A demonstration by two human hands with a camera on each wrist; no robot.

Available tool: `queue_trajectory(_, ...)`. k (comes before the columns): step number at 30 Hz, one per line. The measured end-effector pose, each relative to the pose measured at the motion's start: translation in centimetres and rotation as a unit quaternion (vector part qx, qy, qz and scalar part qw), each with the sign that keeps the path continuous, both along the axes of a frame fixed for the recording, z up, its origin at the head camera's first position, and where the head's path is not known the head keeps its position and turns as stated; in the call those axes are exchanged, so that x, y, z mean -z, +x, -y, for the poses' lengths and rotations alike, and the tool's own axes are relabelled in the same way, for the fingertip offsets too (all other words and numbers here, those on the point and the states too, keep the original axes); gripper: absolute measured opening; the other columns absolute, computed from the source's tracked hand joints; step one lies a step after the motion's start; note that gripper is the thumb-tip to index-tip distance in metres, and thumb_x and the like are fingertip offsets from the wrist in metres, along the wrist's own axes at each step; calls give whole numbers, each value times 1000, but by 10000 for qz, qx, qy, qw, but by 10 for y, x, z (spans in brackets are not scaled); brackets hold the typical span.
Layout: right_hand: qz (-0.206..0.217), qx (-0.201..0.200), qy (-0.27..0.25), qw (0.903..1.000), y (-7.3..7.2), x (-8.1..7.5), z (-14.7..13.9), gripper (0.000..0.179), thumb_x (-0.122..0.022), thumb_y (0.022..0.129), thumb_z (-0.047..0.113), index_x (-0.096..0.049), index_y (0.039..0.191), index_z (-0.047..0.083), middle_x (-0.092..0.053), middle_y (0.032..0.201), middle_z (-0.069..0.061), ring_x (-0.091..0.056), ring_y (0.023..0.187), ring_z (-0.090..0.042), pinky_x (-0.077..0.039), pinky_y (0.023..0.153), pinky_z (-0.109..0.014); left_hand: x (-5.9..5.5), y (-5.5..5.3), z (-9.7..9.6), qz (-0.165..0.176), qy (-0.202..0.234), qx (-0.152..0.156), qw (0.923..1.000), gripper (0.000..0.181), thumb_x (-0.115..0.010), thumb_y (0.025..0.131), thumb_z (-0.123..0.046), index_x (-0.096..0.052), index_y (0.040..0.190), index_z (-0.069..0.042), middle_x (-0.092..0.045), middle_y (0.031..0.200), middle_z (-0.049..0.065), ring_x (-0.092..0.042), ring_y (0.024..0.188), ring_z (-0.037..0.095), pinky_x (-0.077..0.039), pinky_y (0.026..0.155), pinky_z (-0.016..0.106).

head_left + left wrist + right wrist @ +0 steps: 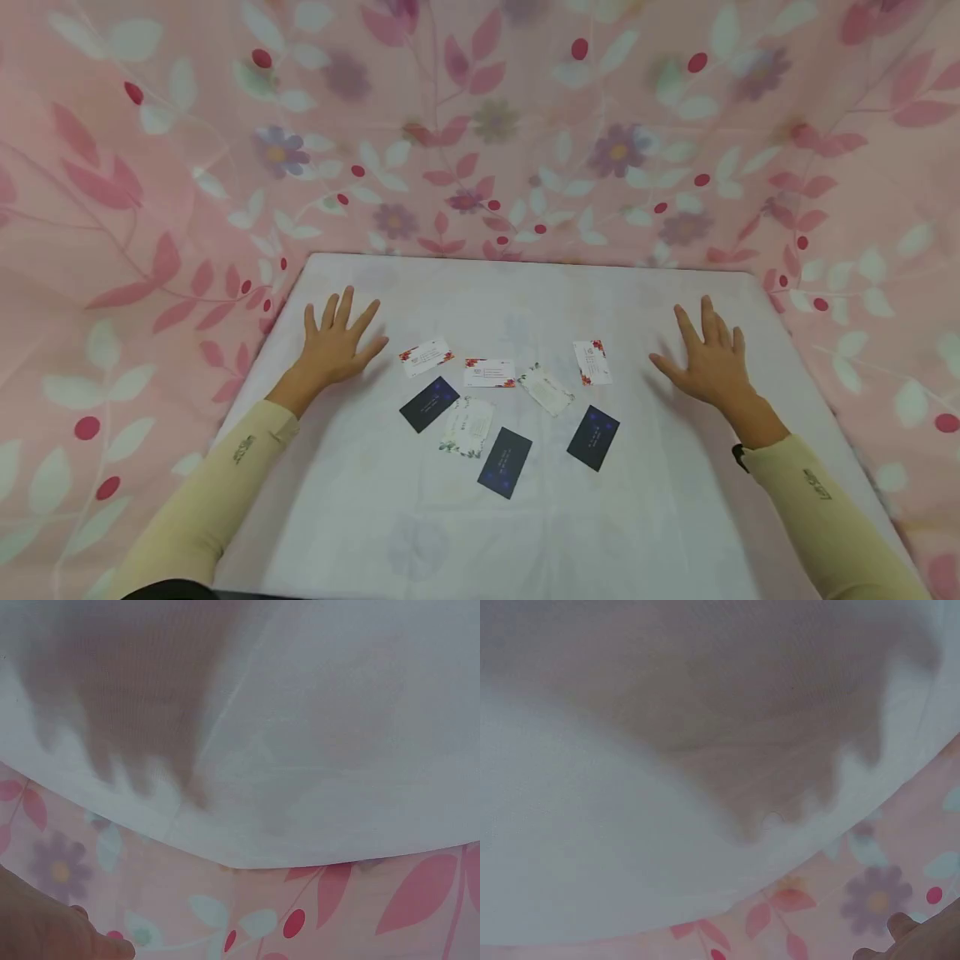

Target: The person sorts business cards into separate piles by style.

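Note:
Both hands are held over the white table with fingers spread, and neither holds anything. My left hand [331, 348] is left of the cards, nearest a white card with red flowers [426, 357]. On the other side, my right hand [712, 367] is nearest an upright-lying floral card [592, 362]. Between them lie another red-flowered card [489, 372], two cards with green leaf borders [546, 390] and three dark blue cards, one at the left [430, 405], one at the front [505, 462], one at the right [593, 438]. The wrist views show hand shadows on the cloth.
A white cloth covers the table [420, 533]. Pink floral fabric [480, 125] hangs behind it and along both sides. The table's far edge runs just beyond the fingertips. A dark band [739, 457] shows at the right wrist.

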State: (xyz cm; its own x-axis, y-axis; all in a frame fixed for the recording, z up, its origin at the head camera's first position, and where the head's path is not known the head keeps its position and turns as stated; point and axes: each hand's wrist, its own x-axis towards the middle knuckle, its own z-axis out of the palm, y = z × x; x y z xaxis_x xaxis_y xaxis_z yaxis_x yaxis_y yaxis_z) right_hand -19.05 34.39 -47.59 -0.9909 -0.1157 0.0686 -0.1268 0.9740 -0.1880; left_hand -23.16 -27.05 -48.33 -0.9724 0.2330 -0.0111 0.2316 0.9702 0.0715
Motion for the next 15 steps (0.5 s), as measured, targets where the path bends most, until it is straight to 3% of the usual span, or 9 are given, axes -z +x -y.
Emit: queue_trajectory(15, 147, -55, -137, 9998, -5, -1, 8, 96, -58, 90, 59, -9, 160, 16, 15, 164, -21, -18, 139, -58, -4, 111, -74, -3, -1, 3, 153, 149, 89, 9997, 83, -34, 91, -76, -13, 159, -33, 7, 167, 15, -2, 151, 45, 11, 111, 72)
